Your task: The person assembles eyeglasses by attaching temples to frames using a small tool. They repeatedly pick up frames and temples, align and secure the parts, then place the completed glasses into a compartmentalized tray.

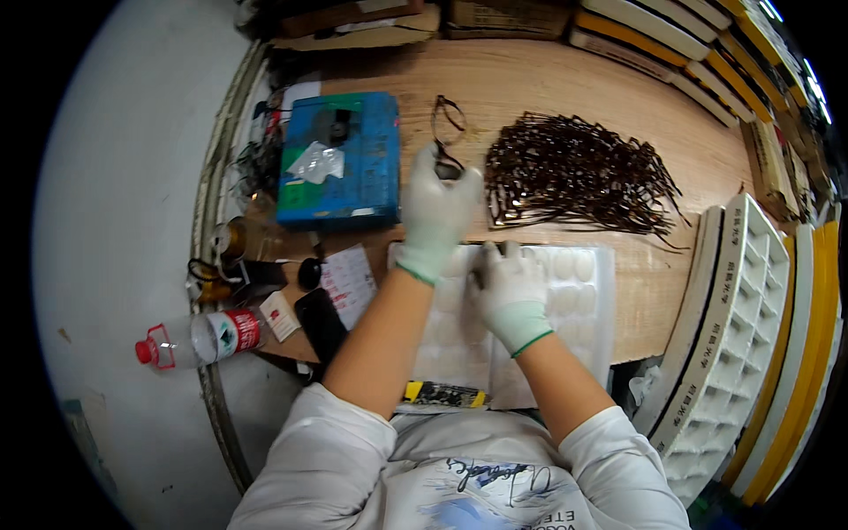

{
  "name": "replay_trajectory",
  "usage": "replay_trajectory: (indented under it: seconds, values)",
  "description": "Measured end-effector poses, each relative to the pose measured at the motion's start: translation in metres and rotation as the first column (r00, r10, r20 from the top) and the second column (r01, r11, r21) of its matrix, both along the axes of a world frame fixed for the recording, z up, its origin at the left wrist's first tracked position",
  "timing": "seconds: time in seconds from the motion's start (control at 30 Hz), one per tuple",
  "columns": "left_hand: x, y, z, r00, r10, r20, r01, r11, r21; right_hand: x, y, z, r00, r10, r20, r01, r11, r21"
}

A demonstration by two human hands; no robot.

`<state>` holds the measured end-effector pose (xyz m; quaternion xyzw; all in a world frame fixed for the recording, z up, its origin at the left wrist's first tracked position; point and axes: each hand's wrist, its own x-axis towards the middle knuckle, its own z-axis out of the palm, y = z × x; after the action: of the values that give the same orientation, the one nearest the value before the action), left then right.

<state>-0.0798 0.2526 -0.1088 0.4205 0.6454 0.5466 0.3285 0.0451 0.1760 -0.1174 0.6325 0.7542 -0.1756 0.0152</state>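
White gloves cover both hands, and from my end I see the left hand closed on a dark glasses frame, which juts out past that grip, away from the torso. To the left of the grip I have a blue box with a crumpled clear wrapper on top; to its right lies a tangled heap of thin dark brown pieces. Nearer the torso than the grip, and to its right, I find the right hand curled over a pale tray with round hollows; I cannot tell whether it pinches anything. Left of the grip and nearer the torso I make out a black phone, a paper sheet and a clear bottle with a red cap
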Motion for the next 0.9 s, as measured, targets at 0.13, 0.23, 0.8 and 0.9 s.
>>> replay_trajectory:
  seconds: [0.13, 0.23, 0.8, 0.9]
  values:
    - [0.012, -0.097, 0.03, 0.99, -0.139, -0.031, 0.143, 0.969, 0.201, 0.004, -0.015, -0.009, 0.994, 0.093, -0.053, -0.073, 0.949, 0.306]
    - [0.006, -0.157, 0.064, 0.963, -0.259, -0.073, 0.269, 0.931, 0.245, 0.018, -0.026, -0.016, 0.922, 0.154, -0.356, -0.033, 0.946, 0.324]
    - [0.007, -0.27, 0.093, 0.741, -0.647, -0.181, 0.663, 0.748, 0.039, 0.069, -0.185, 0.108, 0.355, 0.182, -0.917, 0.156, 0.956, 0.249]
    - [0.002, -0.275, 0.096, 0.728, -0.676, -0.113, 0.685, 0.71, 0.164, 0.072, -0.189, 0.114, 0.144, 0.056, -0.988, 0.14, 0.987, 0.077]
